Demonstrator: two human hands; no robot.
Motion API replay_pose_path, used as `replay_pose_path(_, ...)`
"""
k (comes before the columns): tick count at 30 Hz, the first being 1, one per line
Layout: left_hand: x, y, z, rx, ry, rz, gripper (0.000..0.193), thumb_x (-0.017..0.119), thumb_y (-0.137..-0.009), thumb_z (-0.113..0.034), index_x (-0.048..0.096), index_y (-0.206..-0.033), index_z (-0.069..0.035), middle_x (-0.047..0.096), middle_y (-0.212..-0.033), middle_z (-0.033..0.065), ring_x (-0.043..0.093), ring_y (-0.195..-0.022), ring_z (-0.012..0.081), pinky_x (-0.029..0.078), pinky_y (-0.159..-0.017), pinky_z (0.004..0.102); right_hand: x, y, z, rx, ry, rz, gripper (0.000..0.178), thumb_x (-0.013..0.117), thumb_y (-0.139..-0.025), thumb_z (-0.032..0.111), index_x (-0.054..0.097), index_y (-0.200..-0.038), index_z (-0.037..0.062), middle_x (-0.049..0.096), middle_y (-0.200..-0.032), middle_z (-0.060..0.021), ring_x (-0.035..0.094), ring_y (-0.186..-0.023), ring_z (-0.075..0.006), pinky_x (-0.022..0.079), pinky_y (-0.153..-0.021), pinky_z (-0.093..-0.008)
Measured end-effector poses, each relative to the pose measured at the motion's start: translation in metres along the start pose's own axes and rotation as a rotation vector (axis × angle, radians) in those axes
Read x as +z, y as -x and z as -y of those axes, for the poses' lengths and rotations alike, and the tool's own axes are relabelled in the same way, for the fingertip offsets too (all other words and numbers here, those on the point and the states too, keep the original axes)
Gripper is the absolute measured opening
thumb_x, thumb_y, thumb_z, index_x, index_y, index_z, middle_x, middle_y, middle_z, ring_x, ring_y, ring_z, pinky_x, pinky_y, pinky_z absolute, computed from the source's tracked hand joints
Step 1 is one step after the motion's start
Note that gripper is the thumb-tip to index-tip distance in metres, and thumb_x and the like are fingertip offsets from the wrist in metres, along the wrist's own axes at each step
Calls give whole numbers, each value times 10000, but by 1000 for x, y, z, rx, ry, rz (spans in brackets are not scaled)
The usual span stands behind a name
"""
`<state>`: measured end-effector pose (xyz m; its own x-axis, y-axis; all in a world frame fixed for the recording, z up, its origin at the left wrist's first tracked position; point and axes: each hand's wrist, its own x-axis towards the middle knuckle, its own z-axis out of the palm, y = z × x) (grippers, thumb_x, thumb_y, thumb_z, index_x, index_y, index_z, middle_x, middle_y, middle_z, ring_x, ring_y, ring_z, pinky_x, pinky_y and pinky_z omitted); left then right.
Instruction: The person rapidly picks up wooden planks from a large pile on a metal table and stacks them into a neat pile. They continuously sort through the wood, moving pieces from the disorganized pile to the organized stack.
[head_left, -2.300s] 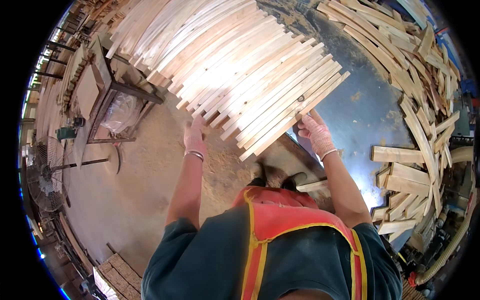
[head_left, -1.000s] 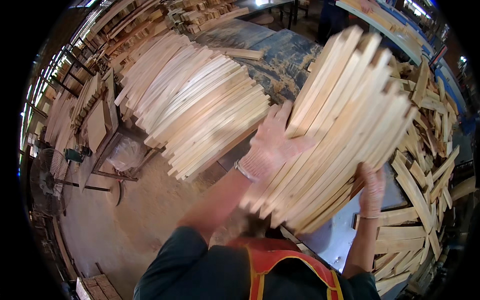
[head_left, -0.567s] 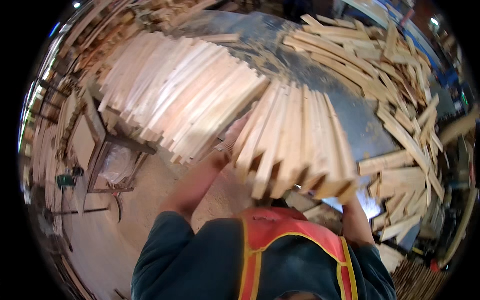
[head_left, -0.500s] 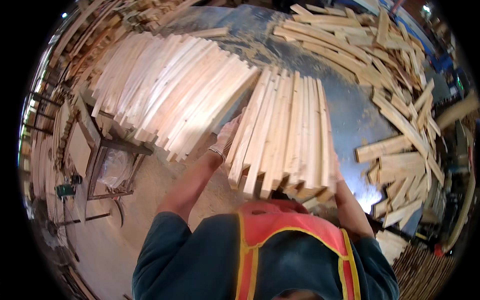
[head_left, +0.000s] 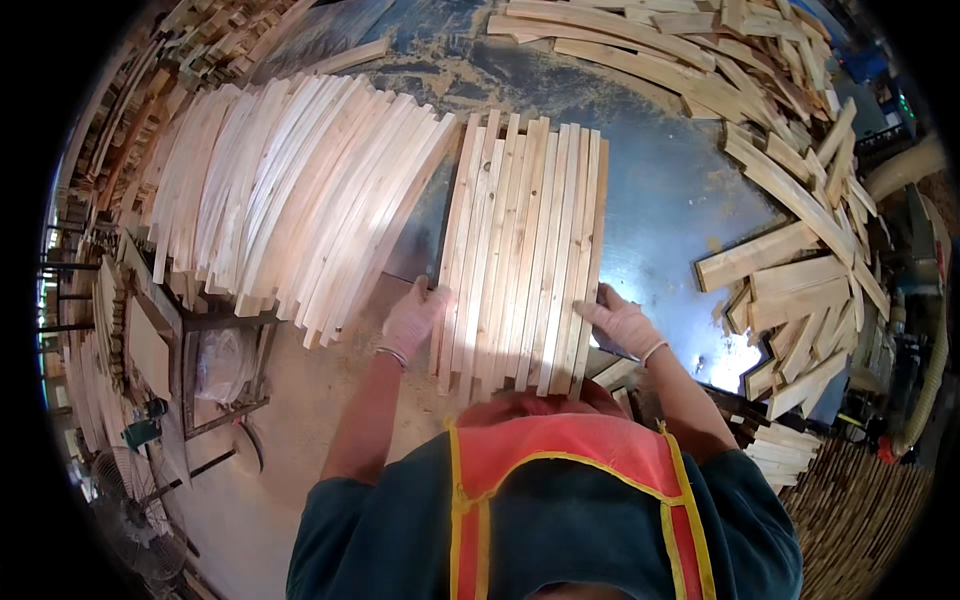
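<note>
A bundle of pale wooden strips (head_left: 520, 250) lies side by side before me on the blue-grey metal table (head_left: 650, 240), its near ends by my red apron. My left hand (head_left: 412, 318), in a light glove, holds the bundle's left edge near its close end. Against the right edge, my gloved right hand (head_left: 622, 322) grips with the thumb on the outermost strip. Some of the fingers are hidden from view. The strips' ends are slightly uneven. Just to the left, a wide row of similar wooden strips (head_left: 300, 200) lies slanted, a narrow gap away.
Loose boards (head_left: 785, 250) pile up along the table's right and far side. Sawdust (head_left: 480, 85) is scattered at the back. A metal-framed stand (head_left: 225, 320) and a fan (head_left: 130, 510) are at the left. Stacked thin strips (head_left: 860, 510) lie at the lower right.
The bundle has come down flatter and shifted slightly left in view, its strips closer together. Both hands now show at its sides, where before they were partly hidden by it.
</note>
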<state>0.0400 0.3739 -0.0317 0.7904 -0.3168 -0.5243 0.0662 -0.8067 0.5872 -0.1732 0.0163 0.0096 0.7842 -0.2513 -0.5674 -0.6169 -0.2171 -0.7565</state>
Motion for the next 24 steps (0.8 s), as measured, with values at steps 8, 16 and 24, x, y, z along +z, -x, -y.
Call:
replay_pose_path(8,4,50,-63,118,945,279,987,851,-899,-206,285,-1694,-59,629,-1485,98,568,-1377,191,472,-1138,341,13,-33,-1,-68,-391,173,933,866,-885,385,396,-1540,-85,669,-1391,-208,642,-1276,-278,496,-1112,-372)
replay_pose_path(16,-99,7,-181,-228,182,174,1115,870,-812,-119,218,-1714,-64,547,-1566,128,539,-1419,240,439,-1191,388,-39,-88,87,-94,-588,153,869,950,-839,212,445,-1502,-37,647,-1397,-127,616,-1255,-203,507,-1089,-340)
replay_pose_path(24,-206,-155,-205,400,776,99,916,818,-871,-124,348,-1651,-21,588,-1539,134,617,-1335,241,433,-1202,396,-88,-232,289,-298,-372,101,803,877,-924,227,436,-1539,-42,635,-1438,-132,604,-1295,-205,500,-1111,-346)
